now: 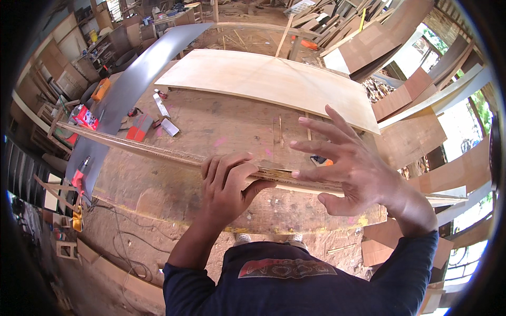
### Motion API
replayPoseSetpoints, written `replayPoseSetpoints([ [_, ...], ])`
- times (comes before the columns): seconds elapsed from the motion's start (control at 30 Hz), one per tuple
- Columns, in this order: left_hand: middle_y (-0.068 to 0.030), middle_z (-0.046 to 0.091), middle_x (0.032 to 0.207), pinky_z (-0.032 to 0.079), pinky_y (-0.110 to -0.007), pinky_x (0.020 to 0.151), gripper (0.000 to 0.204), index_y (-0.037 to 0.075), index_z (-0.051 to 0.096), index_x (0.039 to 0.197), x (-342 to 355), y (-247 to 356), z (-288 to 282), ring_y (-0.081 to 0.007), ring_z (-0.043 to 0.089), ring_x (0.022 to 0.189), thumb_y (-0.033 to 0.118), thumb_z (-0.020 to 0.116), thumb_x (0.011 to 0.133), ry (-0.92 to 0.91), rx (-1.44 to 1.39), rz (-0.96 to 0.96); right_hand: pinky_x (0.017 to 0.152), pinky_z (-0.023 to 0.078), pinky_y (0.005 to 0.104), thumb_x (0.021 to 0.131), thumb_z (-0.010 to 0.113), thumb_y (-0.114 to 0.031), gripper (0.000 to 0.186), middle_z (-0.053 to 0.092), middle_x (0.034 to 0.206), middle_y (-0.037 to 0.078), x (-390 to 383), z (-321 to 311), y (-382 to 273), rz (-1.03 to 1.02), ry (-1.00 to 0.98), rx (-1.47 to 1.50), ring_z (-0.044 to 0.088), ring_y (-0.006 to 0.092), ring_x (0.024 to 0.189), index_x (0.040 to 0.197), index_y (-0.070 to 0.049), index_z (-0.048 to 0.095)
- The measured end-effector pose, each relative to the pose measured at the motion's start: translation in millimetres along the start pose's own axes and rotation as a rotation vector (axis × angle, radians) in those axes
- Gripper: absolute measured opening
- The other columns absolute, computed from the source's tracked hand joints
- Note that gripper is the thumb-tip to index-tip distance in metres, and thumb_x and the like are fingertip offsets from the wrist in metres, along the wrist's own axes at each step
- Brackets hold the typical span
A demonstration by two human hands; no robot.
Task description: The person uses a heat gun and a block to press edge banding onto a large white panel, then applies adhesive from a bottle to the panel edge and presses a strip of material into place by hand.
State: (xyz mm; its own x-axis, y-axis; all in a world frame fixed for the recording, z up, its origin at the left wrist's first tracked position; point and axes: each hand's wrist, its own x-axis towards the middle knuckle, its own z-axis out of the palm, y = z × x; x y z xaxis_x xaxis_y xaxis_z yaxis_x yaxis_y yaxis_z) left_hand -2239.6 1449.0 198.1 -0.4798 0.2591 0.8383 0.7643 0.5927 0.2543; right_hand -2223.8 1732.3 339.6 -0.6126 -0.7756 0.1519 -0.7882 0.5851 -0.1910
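Observation:
A long, thin wooden panel [150,151] stands on its narrow edge across the workbench, its layered upper edge facing me. My left hand [226,181] is closed over that edge near the middle, with fingers on top and the thumb on the near side. Just right of it, a dark gap or split shows between the layers. My right hand [356,168] hovers at the panel's right part with its fingers spread apart. Its forefinger tip is close to the layered edge, and whether it touches I cannot tell. Nothing shows gripped in that hand.
Across the workbench [221,118] lies a wide pale board [263,79] at the far side. A grey metallic sheet [142,60] runs along the left, with a red-handled tool [79,179] on it. A red-and-white box [84,117] stands nearby. Cables [126,247] trail over the floor.

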Motion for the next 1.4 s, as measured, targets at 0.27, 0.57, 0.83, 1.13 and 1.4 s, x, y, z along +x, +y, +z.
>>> replayPoseSetpoints([
  [0.27, -0.0078, 0.072, 0.118, 0.045, -0.042, 0.091, 0.053, 0.013, 0.064, 0.114, 5.6, -1.3, 4.4, -0.0266, 0.067, 0.1, 0.04, 0.094, 0.08, 0.022, -0.031, 0.021, 0.131, 0.008, 0.0749, 0.062, 0.074, -0.028, 0.059, 0.071, 0.142, 0.012, -40.1, -16.5, -5.1, 0.164, -0.023, 0.034, 0.039, 0.0425, 0.158, 0.119, -0.022, 0.085],
  [0.57, -0.0076, 0.072, 0.118, 0.045, -0.045, 0.093, 0.053, 0.012, 0.066, 0.121, 3.7, -3.7, -2.2, -0.0266, 0.067, 0.102, 0.038, 0.092, 0.084, 0.011, -0.025, -0.024, 0.13, 0.024, 0.062, 0.082, 0.073, -0.037, 0.058, 0.061, 0.152, 0.025, -76.5, -30.2, -13.7, 0.393, 0.333, 0.1, 0.045, 0.0426, 0.154, 0.129, -0.003, 0.076],
  [0.83, -0.0073, 0.069, 0.127, 0.046, -0.042, 0.098, 0.052, 0.008, 0.065, 0.129, 4.6, -2.5, -10.1, -0.0246, 0.066, 0.111, 0.034, 0.087, 0.089, -0.029, -0.114, 0.004, 0.134, 0.021, 0.0542, 0.108, 0.047, -0.057, 0.087, 0.039, 0.171, 0.025, -177.2, 2.0, 0.2, 0.479, 1.027, 0.216, 0.036, 0.0381, 0.16, 0.169, 0.002, 0.031],
  [1.13, -0.0043, 0.072, 0.128, 0.052, -0.042, 0.105, 0.053, 0.013, 0.069, 0.127, -19.5, -6.7, -28.1, -0.023, 0.07, 0.114, 0.031, 0.094, 0.084, -0.043, -0.12, 0.068, 0.116, 0.047, 0.0477, 0.116, 0.05, -0.027, 0.054, 0.052, 0.162, 0.02, -182.9, 73.4, -3.6, 0.766, 0.949, -0.217, 0.055, 0.0362, 0.142, 0.158, 0.007, 0.047],
  [1.4, -0.0015, 0.074, 0.126, 0.05, -0.042, 0.108, 0.046, 0.017, 0.071, 0.121, -38.9, -22.6, -62.8, -0.0197, 0.07, 0.115, 0.037, 0.092, 0.086, 0.013, -0.049, -0.008, 0.115, 0.05, 0.0495, 0.116, 0.047, -0.02, 0.05, 0.057, 0.156, 0.027, -201.4, 87.1, -18.1, 0.668, 0.97, -0.374, 0.062, 0.0395, 0.136, 0.151, 0.016, 0.048],
])
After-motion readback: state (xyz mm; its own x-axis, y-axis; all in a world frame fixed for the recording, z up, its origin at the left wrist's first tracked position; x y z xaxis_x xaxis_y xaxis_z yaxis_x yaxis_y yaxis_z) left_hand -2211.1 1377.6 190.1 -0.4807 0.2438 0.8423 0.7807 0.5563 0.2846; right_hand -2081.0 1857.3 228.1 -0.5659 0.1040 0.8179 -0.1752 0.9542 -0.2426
